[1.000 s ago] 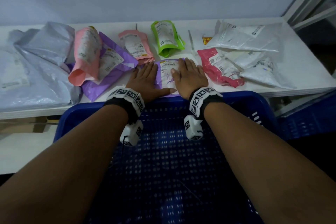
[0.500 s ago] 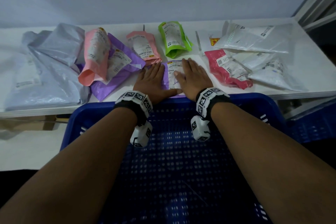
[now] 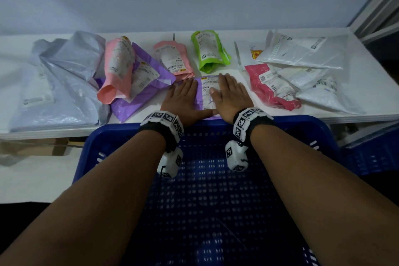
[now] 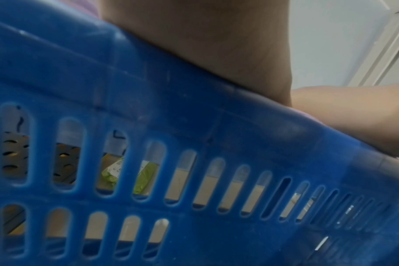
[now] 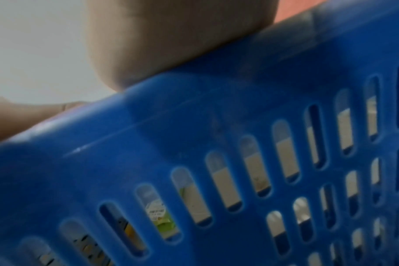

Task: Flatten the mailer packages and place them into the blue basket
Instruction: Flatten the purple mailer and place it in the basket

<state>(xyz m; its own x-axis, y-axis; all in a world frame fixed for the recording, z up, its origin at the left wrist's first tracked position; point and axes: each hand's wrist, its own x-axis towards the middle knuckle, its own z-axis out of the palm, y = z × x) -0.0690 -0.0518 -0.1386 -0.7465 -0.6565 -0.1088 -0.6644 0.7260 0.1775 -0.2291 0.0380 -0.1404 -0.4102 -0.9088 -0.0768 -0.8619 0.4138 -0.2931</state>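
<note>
A small purple mailer (image 3: 206, 95) with a white label lies flat at the table's front edge. My left hand (image 3: 182, 98) and right hand (image 3: 230, 95) lie side by side on it, palms down, fingers straight, pressing it. The blue basket (image 3: 112, 142) sits just below the table edge under my forearms; nothing shows inside it. Both wrist views are filled by the basket's slotted wall (image 4: 194, 135) (image 5: 239, 135), with only the heel of the left hand (image 4: 205, 45) and of the right hand (image 5: 171, 36) showing above the rim.
More mailers lie on the white table (image 3: 367, 97): grey ones (image 3: 58, 84) at left, a rolled pink one (image 3: 117, 71), a large purple one (image 3: 140, 90), a pink one (image 3: 174, 58), a green one (image 3: 210, 49), a red one (image 3: 272, 86), white ones (image 3: 306, 56) at right.
Both hands stay flat on the purple mailer. The right hand has slid a little to the right and forward over the label. The camera has shifted slightly.
</note>
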